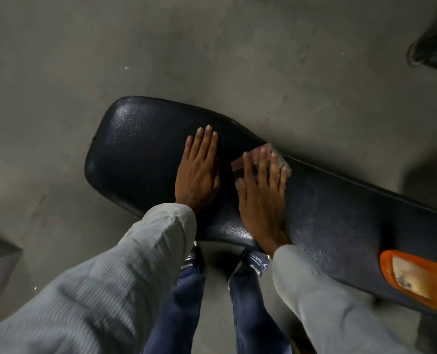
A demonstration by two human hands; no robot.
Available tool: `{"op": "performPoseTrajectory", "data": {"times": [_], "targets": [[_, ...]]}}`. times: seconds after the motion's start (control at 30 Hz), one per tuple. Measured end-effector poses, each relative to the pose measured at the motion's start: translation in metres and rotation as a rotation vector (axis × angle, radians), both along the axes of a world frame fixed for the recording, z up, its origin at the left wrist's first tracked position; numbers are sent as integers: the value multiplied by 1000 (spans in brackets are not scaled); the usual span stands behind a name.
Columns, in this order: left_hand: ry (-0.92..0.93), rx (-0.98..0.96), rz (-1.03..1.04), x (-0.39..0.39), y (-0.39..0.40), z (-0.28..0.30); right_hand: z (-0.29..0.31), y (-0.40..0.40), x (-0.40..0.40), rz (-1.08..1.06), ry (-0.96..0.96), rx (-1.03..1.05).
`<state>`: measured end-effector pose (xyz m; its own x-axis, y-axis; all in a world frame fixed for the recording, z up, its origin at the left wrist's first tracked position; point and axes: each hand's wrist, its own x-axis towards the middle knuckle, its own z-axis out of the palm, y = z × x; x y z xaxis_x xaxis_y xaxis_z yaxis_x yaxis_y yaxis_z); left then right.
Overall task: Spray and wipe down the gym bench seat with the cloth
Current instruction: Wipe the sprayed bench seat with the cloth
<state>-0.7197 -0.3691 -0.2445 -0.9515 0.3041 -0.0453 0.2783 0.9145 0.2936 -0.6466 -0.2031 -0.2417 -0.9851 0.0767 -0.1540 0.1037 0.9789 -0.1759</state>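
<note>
While left hand (198, 172) lies flat, right hand (262, 192) presses cloth (280, 159) (pale, crumpled) on glossy seat (135, 154).

The right hand (262, 190) covers most of the cloth (281, 162). The orange bottle (416, 279), perhaps the spray, blurs off the right edge, as does the desk (140, 149).
</note>
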Motion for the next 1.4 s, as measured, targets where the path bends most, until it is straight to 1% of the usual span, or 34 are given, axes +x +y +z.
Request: {"op": "performPoseTrajectory", "data": {"times": [0.07, 0.13, 0.2, 0.27, 0.33, 0.4, 0.43, 0.5, 0.63, 0.7, 0.73, 0.8, 0.87, 0.93, 0.97, 1.0, 1.07, 1.13, 1.23, 1.3, 1.4], "targets": [[3, -1, -10, 1, 0, 2, 1, 5, 37, 154, -16, 23], [18, 10, -12, 1, 1, 3, -1, 24, 69, 212, -46, 37], [31, 8, -2, 2, 0, 2, 1, 45, 79, 114, -68, 37], [34, -10, -6, 3, 0, 2, 3, 54, 65, -64, -60, 19], [41, -23, -83, 2, 0, 0, 5, 46, 34, -235, -9, 2], [59, -52, -220, 1, 1, -2, 3, 29, 8, -323, 28, -2], [65, -65, -266, 1, 1, -3, 2, 22, 0, -323, 26, -5], [61, -72, -287, -1, 3, -4, 3, 10, 1, -278, -8, -20], [32, -75, -270, 2, 2, -1, 9, 11, 47, -52, -71, -8], [17, -60, -257, 2, 6, 3, 11, 24, 69, -10, -77, 11], [10, -46, -267, 3, 11, 7, 12, 33, 75, -12, -73, 17], [32, -9, -351, 9, 30, 11, 10, 53, 74, -58, -34, 39], [60, 26, -437, 14, 52, 11, 8, 67, 54, -169, 17, 37], [49, 35, -443, 17, 69, 5, 5, 69, 31, -289, 19, 5], [40, 29, -432, 17, 73, 1, 4, 65, 24, -316, 8, -1], [32, 15, -428, 18, 75, -3, 3, 62, 22, -314, -2, -5], [24, -20, -435, 18, 74, -10, 4, 56, 35, -240, -14, -5], [21, -38, -440, 19, 75, -11, 6, 56, 66, -145, -31, 1], [2, -34, -421, 18, 77, -8, 5, 75, 110, -79, -52, 37], [6, -30, -418, 19, 78, -8, 3, 100, 112, -100, -66, 45], [12, -38, -418, 18, 78, -10, 2, 121, 73, -289, -16, 7]]}}
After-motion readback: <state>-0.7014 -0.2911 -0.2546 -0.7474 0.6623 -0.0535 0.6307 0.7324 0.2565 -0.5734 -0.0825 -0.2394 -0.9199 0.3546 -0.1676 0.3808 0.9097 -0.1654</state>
